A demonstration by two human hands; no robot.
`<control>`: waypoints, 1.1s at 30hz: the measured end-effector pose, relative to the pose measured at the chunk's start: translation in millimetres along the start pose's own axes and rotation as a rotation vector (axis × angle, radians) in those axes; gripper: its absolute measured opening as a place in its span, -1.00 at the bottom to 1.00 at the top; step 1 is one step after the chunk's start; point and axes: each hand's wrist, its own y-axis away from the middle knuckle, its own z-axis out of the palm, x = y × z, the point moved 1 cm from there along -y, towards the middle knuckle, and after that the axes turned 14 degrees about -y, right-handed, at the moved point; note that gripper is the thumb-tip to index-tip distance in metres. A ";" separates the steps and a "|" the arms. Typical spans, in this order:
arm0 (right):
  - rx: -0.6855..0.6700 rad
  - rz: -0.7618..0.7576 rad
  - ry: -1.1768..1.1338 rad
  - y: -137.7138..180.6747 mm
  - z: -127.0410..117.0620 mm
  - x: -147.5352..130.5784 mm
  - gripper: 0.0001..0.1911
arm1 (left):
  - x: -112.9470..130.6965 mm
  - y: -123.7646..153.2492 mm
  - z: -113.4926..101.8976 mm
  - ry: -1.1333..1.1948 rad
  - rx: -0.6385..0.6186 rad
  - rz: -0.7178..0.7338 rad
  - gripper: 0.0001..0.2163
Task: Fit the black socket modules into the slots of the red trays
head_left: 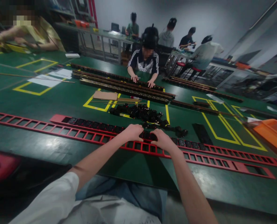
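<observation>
Two long red slotted strips lie across the green table. The far strip (63,119) holds a row of black socket modules; the near strip (35,127) has empty cut-outs. My left hand (133,132) and my right hand (162,140) rest side by side on the far strip, fingers curled down over a black module (148,135) between them. A heap of loose black modules (140,112) sits just beyond my hands.
A person across the table presses both hands on long dark strips (119,85). An orange tray (272,132) stands at the right. A cardboard piece (105,95), thin rods and white papers (51,78) lie on yellow-marked areas. Other people work at the back.
</observation>
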 end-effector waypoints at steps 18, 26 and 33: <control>0.055 -0.003 -0.040 18.2 -7.8 29.2 -0.55 | -174.6 156.6 24.7 -0.050 -0.145 -0.321 -0.53; 0.052 0.115 -0.035 52.6 -30.2 62.8 -0.57 | -192.7 167.4 32.2 0.002 -0.036 -0.366 -0.54; 0.038 0.157 0.102 64.9 -37.2 50.0 -0.49 | -160.4 142.1 33.1 0.064 0.006 -0.246 -0.54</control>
